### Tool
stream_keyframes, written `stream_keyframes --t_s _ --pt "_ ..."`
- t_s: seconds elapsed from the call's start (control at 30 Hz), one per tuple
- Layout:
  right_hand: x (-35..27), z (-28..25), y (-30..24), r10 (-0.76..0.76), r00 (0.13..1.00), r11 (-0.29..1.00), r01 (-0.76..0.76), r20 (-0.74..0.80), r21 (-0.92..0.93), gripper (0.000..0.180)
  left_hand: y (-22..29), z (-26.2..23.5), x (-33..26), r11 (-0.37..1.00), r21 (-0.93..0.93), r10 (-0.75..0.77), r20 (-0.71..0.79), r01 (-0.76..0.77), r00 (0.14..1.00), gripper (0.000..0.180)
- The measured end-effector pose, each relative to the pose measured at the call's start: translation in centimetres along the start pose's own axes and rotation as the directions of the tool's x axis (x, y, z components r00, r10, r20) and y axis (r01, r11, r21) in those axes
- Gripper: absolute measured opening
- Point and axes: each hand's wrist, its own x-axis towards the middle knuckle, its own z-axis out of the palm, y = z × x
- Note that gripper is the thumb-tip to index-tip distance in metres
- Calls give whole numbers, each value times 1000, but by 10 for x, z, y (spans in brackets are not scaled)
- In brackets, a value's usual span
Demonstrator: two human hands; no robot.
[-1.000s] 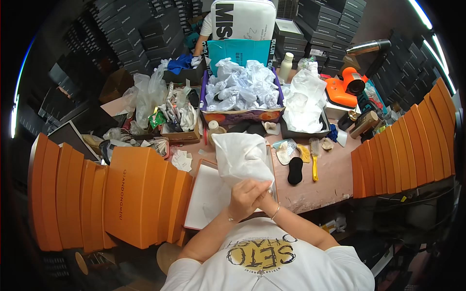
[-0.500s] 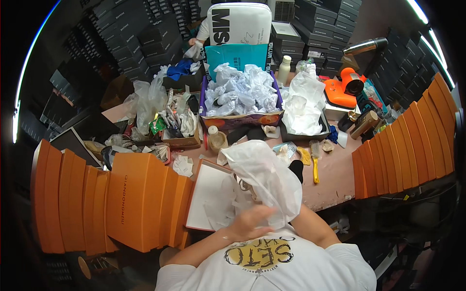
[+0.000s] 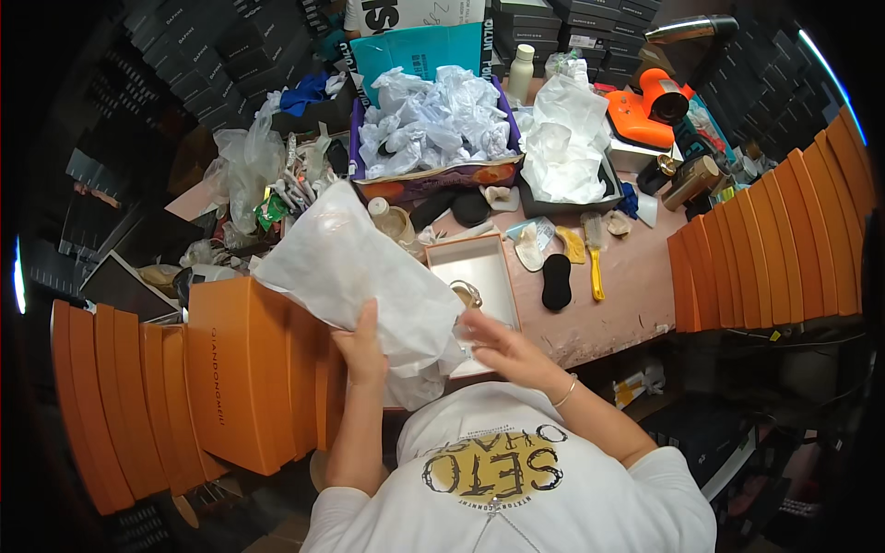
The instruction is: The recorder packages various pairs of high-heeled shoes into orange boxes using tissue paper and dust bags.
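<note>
My left hand (image 3: 362,348) grips the near edge of a large sheet of white tissue paper (image 3: 355,263), thumb on top. The sheet hangs over the left part of a shallow white box with an orange rim (image 3: 505,267). A shiny metallic, strappy thing (image 3: 468,297), perhaps a sandal, lies in the box, partly hidden by the paper and my fingers. Beside it is my right hand (image 3: 516,355), its fingers apart and slightly blurred, nothing seen in them.
Orange boxes stand in rows at left (image 3: 235,369) and right (image 3: 765,249). Behind is a purple carton (image 3: 442,180) of crumpled paper. A yellow-handled brush (image 3: 595,267), a black oval pad (image 3: 556,281) and an orange device (image 3: 645,120) lie to the right.
The tissue paper has swung from right to left, now in my left hand. My right hand has come out from behind it, and more of the box's inside shows. The whole view has shifted.
</note>
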Motion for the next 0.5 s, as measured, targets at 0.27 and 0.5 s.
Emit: stream_keyframes --t_s 0.27,0.5 --pt "-68 -61 26 107 573 754 486 -813 441 40 -37 86 16 577 403 -337 910 -711 242 43" --pt "-105 -67 21 -113 421 872 476 -900 113 49 -138 124 66 -102 149 -910 386 -983 153 25"
